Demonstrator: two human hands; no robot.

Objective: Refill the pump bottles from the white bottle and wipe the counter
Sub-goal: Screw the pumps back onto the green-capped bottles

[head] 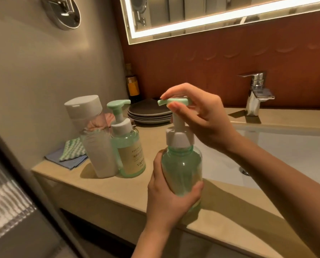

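Observation:
A clear green pump bottle is held above the counter's front edge. My left hand grips its lower body from the left. Its green pump head is pinched between the thumb and fingers of my right hand. A second green pump bottle with a pale label stands on the beige counter. Touching its left side is the tall white bottle with a wide white cap. Folded cloths, blue and green-white striped, lie behind them by the wall.
A stack of dark grey plates sits at the back of the counter, a dark bottle behind it in the corner. The white sink basin with a chrome faucet is on the right. A lit mirror hangs above.

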